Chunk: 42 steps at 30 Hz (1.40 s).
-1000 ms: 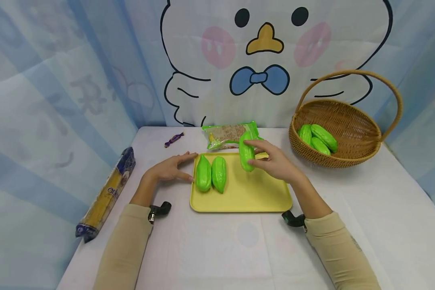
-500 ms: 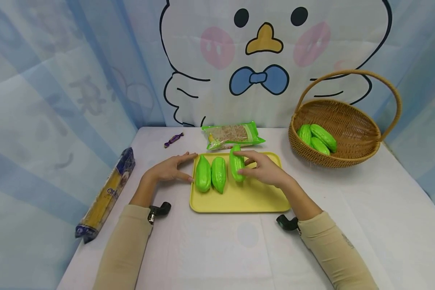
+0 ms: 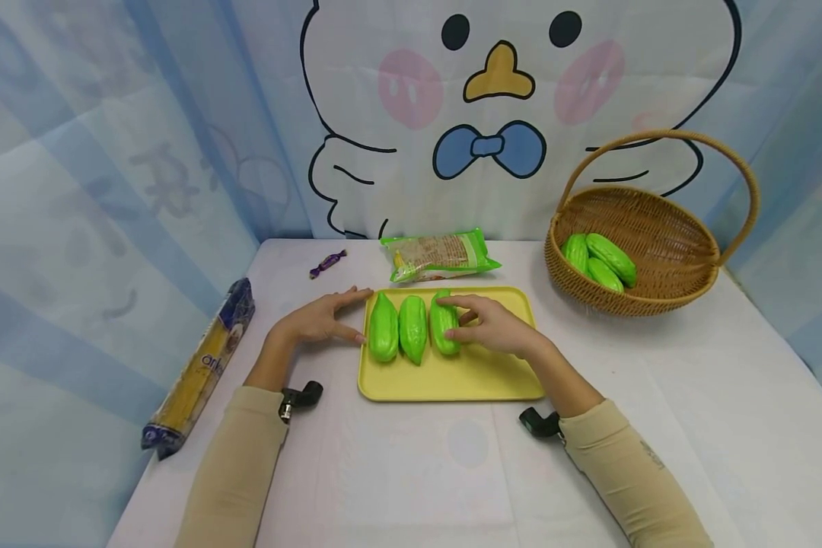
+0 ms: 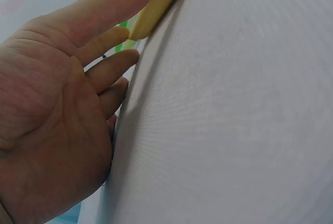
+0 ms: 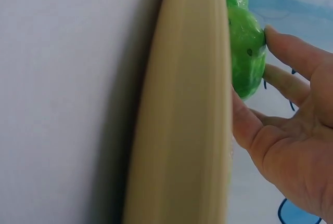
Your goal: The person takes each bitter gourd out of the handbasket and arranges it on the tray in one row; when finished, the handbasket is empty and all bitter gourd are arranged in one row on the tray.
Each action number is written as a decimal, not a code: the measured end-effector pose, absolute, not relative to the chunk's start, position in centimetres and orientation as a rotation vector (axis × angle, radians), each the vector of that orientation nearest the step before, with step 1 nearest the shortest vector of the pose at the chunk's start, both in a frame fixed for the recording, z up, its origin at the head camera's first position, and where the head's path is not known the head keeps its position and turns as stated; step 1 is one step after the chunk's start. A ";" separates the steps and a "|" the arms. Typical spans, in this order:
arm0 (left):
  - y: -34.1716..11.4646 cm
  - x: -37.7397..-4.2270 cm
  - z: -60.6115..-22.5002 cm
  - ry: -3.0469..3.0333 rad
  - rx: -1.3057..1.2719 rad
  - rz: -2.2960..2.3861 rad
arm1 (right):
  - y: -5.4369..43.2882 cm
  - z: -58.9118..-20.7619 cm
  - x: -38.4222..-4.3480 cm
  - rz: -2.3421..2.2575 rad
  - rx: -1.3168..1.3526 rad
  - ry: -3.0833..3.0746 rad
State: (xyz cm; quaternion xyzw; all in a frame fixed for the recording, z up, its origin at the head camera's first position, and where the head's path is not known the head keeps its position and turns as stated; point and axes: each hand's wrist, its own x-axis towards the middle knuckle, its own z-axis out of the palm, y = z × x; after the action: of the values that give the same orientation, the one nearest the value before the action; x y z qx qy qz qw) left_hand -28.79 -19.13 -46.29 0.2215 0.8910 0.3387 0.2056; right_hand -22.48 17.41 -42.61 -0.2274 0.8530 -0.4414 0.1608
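Three bright-green, plump bitter melons with pointed tips lie side by side on a yellow tray (image 3: 493, 373) in the head view. My right hand (image 3: 489, 326) holds the rightmost bitter melon (image 3: 444, 326) by its right side, with thumb and fingertips against it. That bitter melon (image 5: 247, 52) also shows beyond the tray's edge in the right wrist view. My left hand (image 3: 318, 318) rests at the tray's left edge, fingers extended and thumb touching the rim. Nearest to it are the left bitter melon (image 3: 383, 329) and the middle bitter melon (image 3: 413, 329).
A wicker basket (image 3: 664, 236) with several green bitter melons stands at the back right. Behind the tray lies a green-and-clear food packet (image 3: 440, 256). A purple wrapped candy (image 3: 328, 263) is at the back left, and a long spaghetti packet (image 3: 202, 365) lies along the left edge.
My right hand has carried the bitter melon leftward and down onto the tray, next to the other two. The left hand has stayed in place.
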 end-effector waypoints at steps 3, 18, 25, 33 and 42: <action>-19.2 -28.9 -46.3 2.485 0.622 0.942 | 17.3 -42.7 -22.6 -1.249 -0.649 2.433; -19.2 -28.9 -46.3 2.485 0.613 0.946 | 17.1 -42.9 -22.6 -1.249 -0.648 2.382; -19.1 -29.0 -46.4 2.480 0.627 0.956 | 17.5 -42.4 -22.4 -1.242 -0.579 2.361; -19.0 -29.0 -46.4 2.490 0.597 0.939 | 17.7 -42.0 -22.3 -1.250 -0.593 2.351; -19.1 -29.0 -46.4 2.486 0.599 0.944 | 17.3 -42.2 -22.2 -1.238 -0.598 2.368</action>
State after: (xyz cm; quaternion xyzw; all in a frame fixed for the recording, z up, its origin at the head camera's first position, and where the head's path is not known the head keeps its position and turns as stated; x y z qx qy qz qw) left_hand -28.98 -19.15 -46.43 0.2150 0.8925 0.3387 0.2063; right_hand -22.19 17.31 -42.22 -0.2140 0.8473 -0.4429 0.2004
